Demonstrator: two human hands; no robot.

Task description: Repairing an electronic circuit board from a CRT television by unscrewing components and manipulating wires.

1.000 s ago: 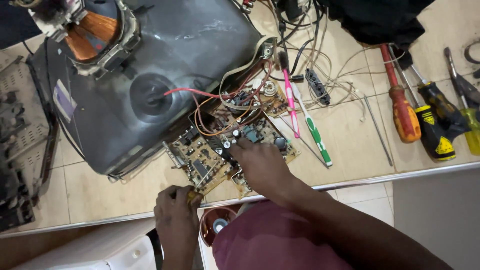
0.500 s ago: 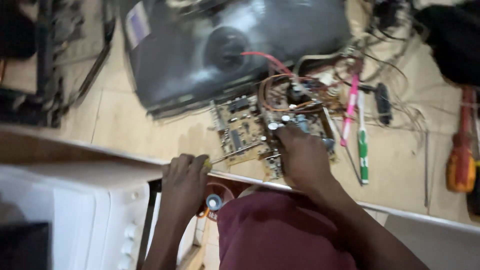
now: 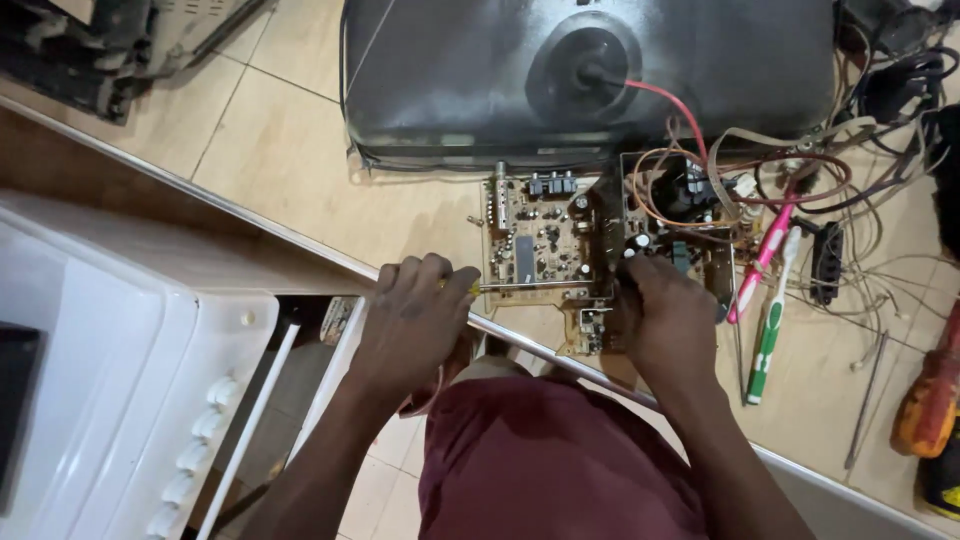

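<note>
Gripping a yellow-handled screwdriver in a closed fist, the left hand sits at lower centre of the frame, w/ the thin shaft lying flat across the circuit board, tip somewhere near the board's middle; can't tell exactly what it touches. The low, sideways hold looks like it's for prying or reaching a part w/out tilting the board. The right hand presses down on the board's right lower edge, fingers curled over it, prob. to keep it from sliding.

The board lies on the tiled worktop, centre of the frame, just below the dark CRT tube and tethered to it by a red wire. Right of centre lie a pink toothbrush and a green toothbrush; an orange-handled screwdriver sits at far right. A white appliance fills lower left.
</note>
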